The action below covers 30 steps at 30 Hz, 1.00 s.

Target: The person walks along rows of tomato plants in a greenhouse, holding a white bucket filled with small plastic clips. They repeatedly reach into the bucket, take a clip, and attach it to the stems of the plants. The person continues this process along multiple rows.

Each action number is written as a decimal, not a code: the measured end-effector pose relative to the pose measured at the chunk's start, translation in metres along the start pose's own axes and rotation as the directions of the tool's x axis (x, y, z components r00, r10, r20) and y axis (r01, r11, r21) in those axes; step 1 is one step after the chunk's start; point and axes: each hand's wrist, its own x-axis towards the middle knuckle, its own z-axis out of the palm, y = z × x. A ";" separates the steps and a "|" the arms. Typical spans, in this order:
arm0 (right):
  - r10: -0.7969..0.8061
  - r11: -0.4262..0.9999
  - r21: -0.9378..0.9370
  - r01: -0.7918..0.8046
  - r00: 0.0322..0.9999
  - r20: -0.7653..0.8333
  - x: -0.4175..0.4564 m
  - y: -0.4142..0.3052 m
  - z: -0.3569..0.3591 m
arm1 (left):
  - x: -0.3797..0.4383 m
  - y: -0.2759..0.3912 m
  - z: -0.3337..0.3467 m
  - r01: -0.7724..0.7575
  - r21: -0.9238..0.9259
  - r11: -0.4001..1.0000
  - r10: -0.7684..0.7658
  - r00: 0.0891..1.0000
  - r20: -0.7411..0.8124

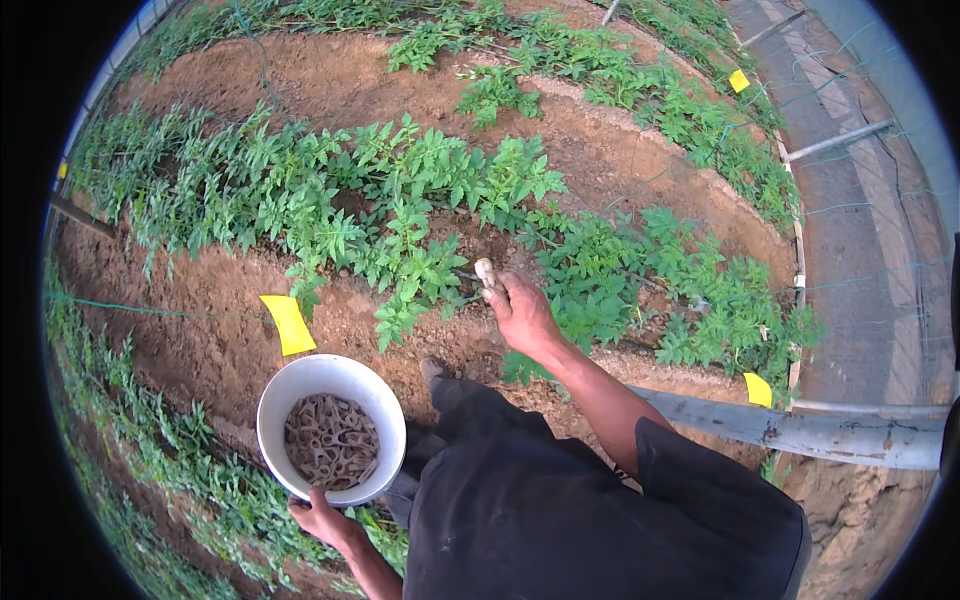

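My left hand (324,517) grips the near rim of a white plastic bucket (271,420), thumb over the edge. Inside it lies a heap of dusty plastic plant clips (332,442). Between the thumb and fingers of my right hand (526,313) is one pale clip (485,271), its far end pointing up and away from me. That hand is over the planted row, beside leafy tomato plants (420,217). Whether the clip touches a stem cannot be told.
Yellow sticky cards hang left of the row (289,325) and at right (757,390). A grey metal pipe (810,431) crosses at lower right. Thin green twine (120,304) runs at left. Beyond lies another plant row (600,56). Dark ground sheeting (847,225) borders the right side.
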 end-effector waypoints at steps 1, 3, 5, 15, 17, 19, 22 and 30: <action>0.104 0.989 -0.091 -0.114 0.988 -0.112 0.012 0.016 -0.021 | 0.009 0.003 0.006 0.016 0.012 1.000 -0.016 1.000 0.019; 0.073 0.959 -0.218 -0.180 0.903 -0.423 0.031 0.066 -0.072 | 0.035 -0.006 0.016 0.038 -0.007 0.999 -0.037 0.997 0.066; -0.004 0.897 -0.360 -0.257 0.809 -0.588 0.044 0.108 -0.130 | 0.056 -0.004 0.025 0.041 -0.019 0.999 -0.038 0.992 0.118; -0.044 0.656 -0.654 -0.377 0.846 -0.531 0.085 0.150 -0.254 | 0.094 0.016 0.048 -0.110 0.083 0.990 0.082 0.953 0.291; -0.041 0.660 -0.653 -0.371 0.850 -0.525 0.093 0.150 -0.256 | 0.092 0.022 0.050 -0.105 0.067 0.992 0.083 0.958 0.276; -0.031 0.653 -0.659 -0.373 0.857 -0.515 0.101 0.154 -0.259 | 0.092 0.026 0.049 -0.083 0.042 0.996 0.068 0.960 0.272; -0.007 0.627 -0.683 -0.376 0.873 -0.487 0.110 0.164 -0.268 | 0.096 0.021 0.047 -0.041 0.004 0.999 0.039 0.965 0.260; 0.005 0.599 -0.710 -0.371 0.888 -0.461 0.129 0.190 -0.278 | 0.097 0.011 0.042 -0.031 0.026 0.999 0.023 0.963 0.269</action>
